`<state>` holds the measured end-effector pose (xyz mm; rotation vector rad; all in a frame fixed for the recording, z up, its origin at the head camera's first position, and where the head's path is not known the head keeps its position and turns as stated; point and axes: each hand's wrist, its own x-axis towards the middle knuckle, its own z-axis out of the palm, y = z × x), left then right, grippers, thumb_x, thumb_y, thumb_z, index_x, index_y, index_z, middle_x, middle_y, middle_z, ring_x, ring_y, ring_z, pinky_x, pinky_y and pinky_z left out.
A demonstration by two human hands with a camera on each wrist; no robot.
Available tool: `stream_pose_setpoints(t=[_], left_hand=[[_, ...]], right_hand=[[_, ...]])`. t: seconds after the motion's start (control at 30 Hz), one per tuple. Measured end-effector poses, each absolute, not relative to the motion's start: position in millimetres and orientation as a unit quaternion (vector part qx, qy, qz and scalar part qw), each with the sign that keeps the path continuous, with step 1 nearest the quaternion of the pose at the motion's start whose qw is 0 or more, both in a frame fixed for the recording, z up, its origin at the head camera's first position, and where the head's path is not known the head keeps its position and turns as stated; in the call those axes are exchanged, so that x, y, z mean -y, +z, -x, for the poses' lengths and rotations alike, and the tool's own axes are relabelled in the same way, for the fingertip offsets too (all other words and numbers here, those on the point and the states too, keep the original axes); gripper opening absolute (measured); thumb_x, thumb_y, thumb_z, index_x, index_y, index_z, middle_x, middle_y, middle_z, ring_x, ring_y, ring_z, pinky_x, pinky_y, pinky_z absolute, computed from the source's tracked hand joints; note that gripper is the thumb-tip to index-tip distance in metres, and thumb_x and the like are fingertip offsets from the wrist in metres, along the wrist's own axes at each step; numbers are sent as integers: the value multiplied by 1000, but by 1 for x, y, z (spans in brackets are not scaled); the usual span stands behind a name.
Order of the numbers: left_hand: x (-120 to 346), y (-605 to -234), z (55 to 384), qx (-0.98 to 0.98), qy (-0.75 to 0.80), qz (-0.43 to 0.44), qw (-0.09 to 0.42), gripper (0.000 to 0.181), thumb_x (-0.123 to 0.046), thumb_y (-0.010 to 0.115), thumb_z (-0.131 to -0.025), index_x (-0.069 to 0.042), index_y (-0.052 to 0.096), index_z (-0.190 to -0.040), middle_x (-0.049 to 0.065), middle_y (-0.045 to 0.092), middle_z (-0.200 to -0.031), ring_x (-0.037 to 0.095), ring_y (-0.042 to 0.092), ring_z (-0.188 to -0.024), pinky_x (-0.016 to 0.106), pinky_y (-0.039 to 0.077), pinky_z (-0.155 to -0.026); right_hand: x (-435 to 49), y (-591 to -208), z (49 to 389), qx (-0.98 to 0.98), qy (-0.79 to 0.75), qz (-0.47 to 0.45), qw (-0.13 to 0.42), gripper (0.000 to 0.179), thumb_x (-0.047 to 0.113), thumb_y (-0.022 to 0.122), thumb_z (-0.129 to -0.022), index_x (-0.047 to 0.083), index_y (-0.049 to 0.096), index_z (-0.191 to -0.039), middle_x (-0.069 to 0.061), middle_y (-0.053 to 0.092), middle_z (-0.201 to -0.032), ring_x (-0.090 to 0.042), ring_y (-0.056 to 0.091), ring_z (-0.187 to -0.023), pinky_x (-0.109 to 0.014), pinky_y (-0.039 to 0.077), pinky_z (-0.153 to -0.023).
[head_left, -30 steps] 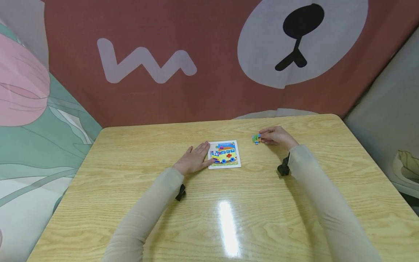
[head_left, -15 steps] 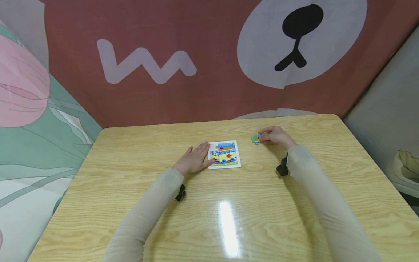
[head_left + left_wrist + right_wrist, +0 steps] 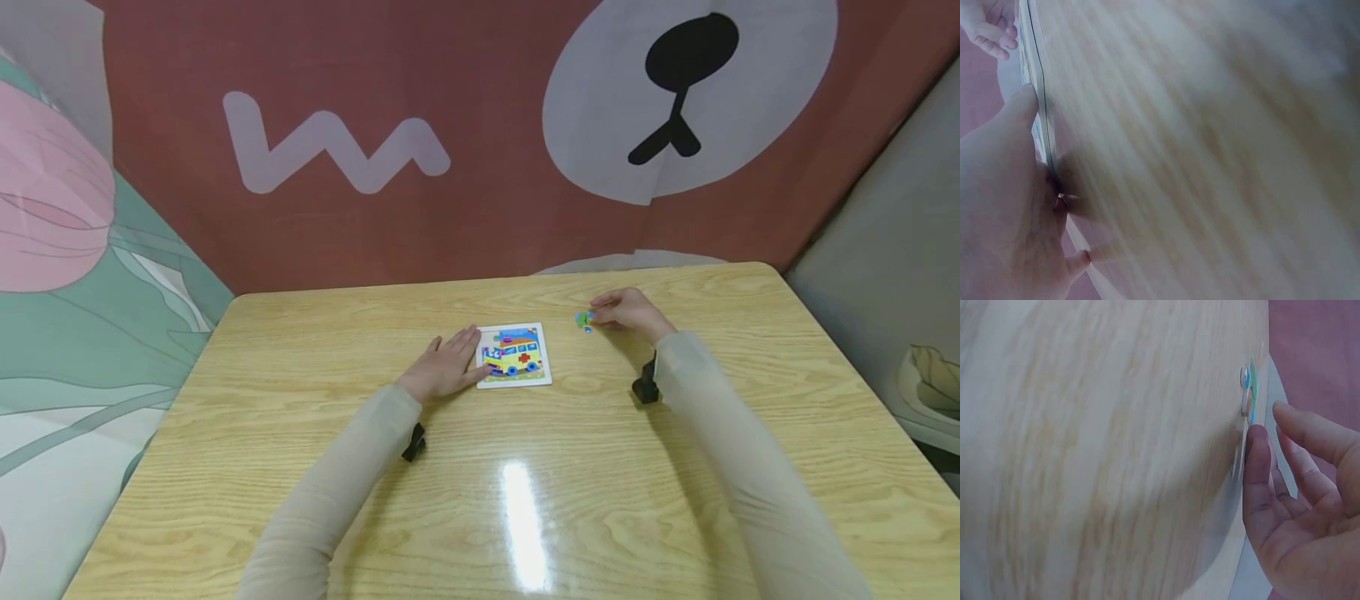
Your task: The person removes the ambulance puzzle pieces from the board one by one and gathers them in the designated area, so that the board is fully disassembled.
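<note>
In the head view a white-framed jigsaw puzzle (image 3: 522,357) with a yellow ambulance picture lies flat on the table. My left hand (image 3: 444,362) rests at its left side, fingers extended along the frame edge and the thumb over the picture's lower left corner. To the puzzle's right, a small green, blue and orange puzzle piece (image 3: 583,319) lies on the table. My right hand (image 3: 630,312) is beside it, fingertips at its right edge. The right wrist view shows a gap between thumb and forefinger, with the piece (image 3: 1252,390) just beyond the tips.
The wooden table (image 3: 465,483) has a glossy light reflection near its front. Its back edge meets a reddish-brown wall cloth (image 3: 375,233) with a bear face. A beige object (image 3: 933,379) is at the far right, off the table.
The right hand has shifted very slightly left along with the small puzzle piece at its fingertips. My left hand and the framed puzzle have stayed in place.
</note>
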<state>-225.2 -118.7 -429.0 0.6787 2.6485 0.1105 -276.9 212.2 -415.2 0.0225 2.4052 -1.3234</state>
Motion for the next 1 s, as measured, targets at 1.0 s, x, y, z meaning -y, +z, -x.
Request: stream_pose_setpoints(t=[1.0], left_hand=[[118,-432,227,-950,53,-233,201,79,-62,25,-98,-13,2,-155,2,-1,-163,18,3,-151,50,6,-122]], right_hand=[[-111,-424,272,-876,-432,127,174,31,0,59,-90,-4,60,-120,-22,64,-119,-33,61,-111,-37,51,-94]])
